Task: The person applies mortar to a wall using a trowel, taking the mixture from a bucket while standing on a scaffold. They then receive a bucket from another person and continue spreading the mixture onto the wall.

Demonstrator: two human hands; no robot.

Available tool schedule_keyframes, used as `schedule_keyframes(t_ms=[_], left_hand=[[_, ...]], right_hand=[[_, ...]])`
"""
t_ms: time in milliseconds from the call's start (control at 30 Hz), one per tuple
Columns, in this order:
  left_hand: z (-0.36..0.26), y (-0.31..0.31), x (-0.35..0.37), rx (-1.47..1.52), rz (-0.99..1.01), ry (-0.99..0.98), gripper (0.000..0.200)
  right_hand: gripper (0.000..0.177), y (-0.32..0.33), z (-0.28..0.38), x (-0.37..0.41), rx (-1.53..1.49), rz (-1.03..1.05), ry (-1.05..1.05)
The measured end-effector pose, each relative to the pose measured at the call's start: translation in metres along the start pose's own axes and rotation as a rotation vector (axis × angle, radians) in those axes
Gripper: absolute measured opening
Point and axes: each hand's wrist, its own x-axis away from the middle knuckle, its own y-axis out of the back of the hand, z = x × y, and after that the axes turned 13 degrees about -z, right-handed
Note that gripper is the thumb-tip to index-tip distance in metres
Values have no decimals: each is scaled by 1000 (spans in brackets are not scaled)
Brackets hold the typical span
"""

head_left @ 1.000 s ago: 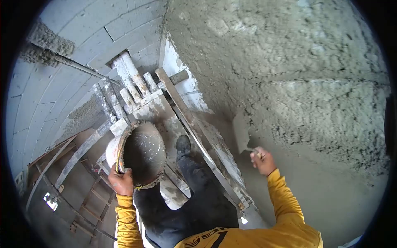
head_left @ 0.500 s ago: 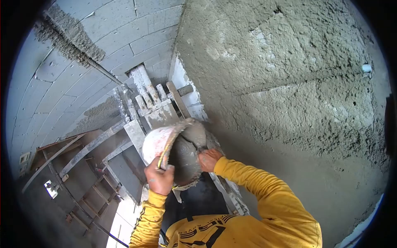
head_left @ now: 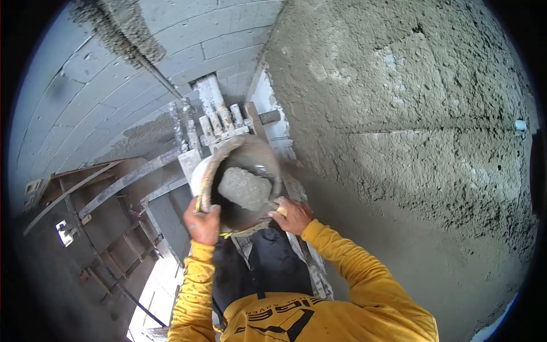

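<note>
My left hand (head_left: 202, 222) grips the near left rim of a mortar-crusted bucket (head_left: 213, 162), thumb over the edge. The bucket is tilted so its mouth faces me. Wet grey mortar coats its inner wall. My right hand (head_left: 292, 216) is closed round the pale handle of a trowel (head_left: 281, 211) at the bucket's right rim. A lump of mortar (head_left: 245, 188) shows inside the mouth, seemingly on the trowel, whose blade I cannot make out.
A roughly plastered wall (head_left: 410, 142) rises on the right, with a white pipe stub (head_left: 520, 125). Grey block wall (head_left: 131, 74) stands at the left. Splashed scaffold planks (head_left: 213, 102) lie beyond the bucket. Wooden framing (head_left: 122, 248) is far below on the left.
The bucket has turned so its mouth faces me more squarely. My right hand has shifted slightly right, and the mortar lump now shows inside. My left hand has moved left with the rim.
</note>
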Motion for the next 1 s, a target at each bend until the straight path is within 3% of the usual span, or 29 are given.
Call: schedule_keyframes(t_ms=[100,200,233,300,367,433,500,667,700,767,833,900,1000], left_hand=[[42,12,-16,-16,-99,-20,31],[75,31,-29,-92,-175,-13,28],[79,39,-34,-108,-167,-15,29],[86,59,-40,-140,-156,32,31],[88,71,-41,-207,-204,-22,32],[83,81,-40,-240,-226,-69,32],[73,85,-35,-238,-245,-9,31],[40,92,-10,-218,-230,-1,33],[26,89,-3,-223,-218,12,32],[0,85,11,-222,-178,-4,31],[-28,74,24,-166,-127,-54,31],[-65,63,37,-126,-41,-33,31],[-106,48,52,-73,70,-20,35]], right_hand=[[47,-24,-25,-11,-115,-81,54],[44,-26,-64,-36,-446,226,-443],[36,-35,-91,-39,-687,184,-678],[29,-36,-167,-58,-857,199,-928],[23,7,-206,-77,-754,31,-1068],[21,58,-207,-51,-835,-199,-1005],[20,123,-144,-7,-820,-341,-880],[25,204,-50,55,-478,-169,-756],[26,205,-36,55,-297,-77,-596],[24,183,-2,45,249,-142,-38],[26,165,35,17,342,-16,52],[28,138,45,-9,472,-16,285],[29,111,67,-40,740,25,344]])
